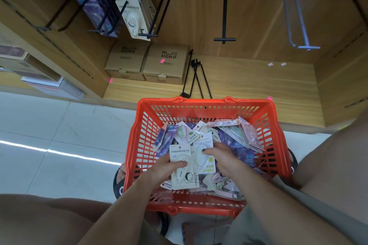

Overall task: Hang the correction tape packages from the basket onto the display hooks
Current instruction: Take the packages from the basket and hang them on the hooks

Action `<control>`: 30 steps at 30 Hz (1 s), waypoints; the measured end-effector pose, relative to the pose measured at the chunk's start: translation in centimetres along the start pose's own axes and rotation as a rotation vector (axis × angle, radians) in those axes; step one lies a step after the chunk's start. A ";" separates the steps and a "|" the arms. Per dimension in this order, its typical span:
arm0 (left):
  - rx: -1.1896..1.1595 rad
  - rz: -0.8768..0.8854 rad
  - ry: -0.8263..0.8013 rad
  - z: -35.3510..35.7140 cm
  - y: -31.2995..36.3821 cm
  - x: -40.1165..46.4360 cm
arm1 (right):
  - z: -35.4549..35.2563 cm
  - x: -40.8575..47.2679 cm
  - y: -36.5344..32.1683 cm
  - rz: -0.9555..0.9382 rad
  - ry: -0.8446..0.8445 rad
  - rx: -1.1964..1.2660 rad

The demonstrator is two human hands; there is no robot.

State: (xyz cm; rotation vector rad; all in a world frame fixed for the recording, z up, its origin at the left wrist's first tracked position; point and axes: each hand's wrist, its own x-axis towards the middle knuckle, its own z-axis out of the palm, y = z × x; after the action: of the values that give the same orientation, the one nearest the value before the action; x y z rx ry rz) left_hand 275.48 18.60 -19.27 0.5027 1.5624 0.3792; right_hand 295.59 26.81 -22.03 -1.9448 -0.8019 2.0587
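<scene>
Correction tape packages (184, 167) are light, stiff, slick cards, piled in the red basket (201, 105). Your left hand (166, 167) pinches one; right hand (220, 155) grips another. Hold near the top hole.

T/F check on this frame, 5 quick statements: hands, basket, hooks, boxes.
1. The left hand holds a white package. True.
2. The basket is blue. False: it is red.
3. Every hook is empty. False: white packs and purple packs already hang on the left; the black hook is bare.
4. Two cardboard boxes sit on the shelf. True.
5. The right hand is outside the basket. False: it rests on packages inside it.
</scene>
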 end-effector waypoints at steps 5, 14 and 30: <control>-0.026 0.022 0.046 -0.8 0.2 -1.1 | 0.4 -0.3 -0.4 0.012 -0.047 0.036; -0.181 0.024 0.182 -1.9 2.3 -3.7 | -0.3 -1.7 -1.0 -0.033 0.090 -0.086; -0.394 0.270 -0.028 -4.4 12.6 -10.8 | -1.6 -9.9 -9.2 -0.281 -0.411 0.280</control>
State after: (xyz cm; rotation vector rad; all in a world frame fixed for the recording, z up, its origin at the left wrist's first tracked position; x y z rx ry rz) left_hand 272.27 23.73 -3.21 0.4075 1.3498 0.8631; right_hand 296.26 29.94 -8.84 -1.2084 -0.7576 2.2723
